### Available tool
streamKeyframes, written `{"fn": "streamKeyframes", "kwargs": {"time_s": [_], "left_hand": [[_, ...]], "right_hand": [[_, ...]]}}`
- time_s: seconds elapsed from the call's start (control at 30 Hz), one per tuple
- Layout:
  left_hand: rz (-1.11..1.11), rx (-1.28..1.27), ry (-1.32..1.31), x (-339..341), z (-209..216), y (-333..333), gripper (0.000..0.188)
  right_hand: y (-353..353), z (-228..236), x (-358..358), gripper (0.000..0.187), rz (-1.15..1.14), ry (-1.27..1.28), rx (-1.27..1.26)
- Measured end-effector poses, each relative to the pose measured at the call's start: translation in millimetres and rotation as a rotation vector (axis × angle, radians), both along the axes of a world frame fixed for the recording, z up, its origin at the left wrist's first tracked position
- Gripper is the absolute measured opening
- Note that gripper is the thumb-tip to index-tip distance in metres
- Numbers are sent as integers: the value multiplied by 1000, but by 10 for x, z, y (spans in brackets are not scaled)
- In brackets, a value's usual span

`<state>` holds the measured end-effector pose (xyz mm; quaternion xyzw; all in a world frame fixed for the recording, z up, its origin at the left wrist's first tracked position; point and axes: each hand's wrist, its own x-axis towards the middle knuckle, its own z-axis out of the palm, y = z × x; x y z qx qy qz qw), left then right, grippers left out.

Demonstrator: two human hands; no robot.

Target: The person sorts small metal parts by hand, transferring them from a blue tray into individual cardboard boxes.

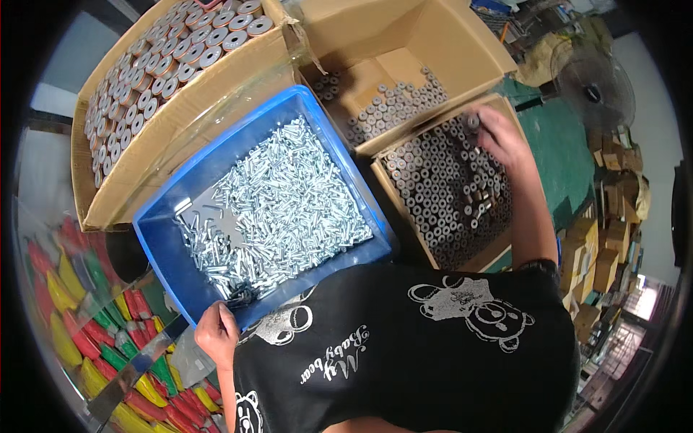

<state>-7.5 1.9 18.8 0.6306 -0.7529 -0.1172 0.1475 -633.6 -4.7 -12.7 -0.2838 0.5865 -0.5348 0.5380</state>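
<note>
Inside the near-right carton (404,215), grey cylinders (433,177); right hand (503,137) over them, blurred, cannot tell if fingers grip 1. Left hand (216,333) at blue bin (167,249), finger closure unclear. Best handle singly, sparing neighbours.

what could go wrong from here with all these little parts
The right hand is over a box of closely packed round parts, so it might knock some out of line. The left hand is at the blue bin's near corner; pressing there could jolt the loose metal pins.
</note>
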Motion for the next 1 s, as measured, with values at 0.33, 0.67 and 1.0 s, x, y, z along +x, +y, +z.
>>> {"fn": "streamKeyframes", "kwargs": {"time_s": [0.33, 0.67, 1.0], "left_hand": [[2, -74, -13, -87, 105, 0, 9], [9, -144, -6, -168, 199, -26, 8], [-42, -176, 59, -53, 171, 12, 14]], "right_hand": [[-2871, -1187, 915, 28, 672, 1159, -136], [-2847, -1468, 891, 27, 856, 1113, 322], [-2638, 937, 661, 22, 418, 161, -326]]}}
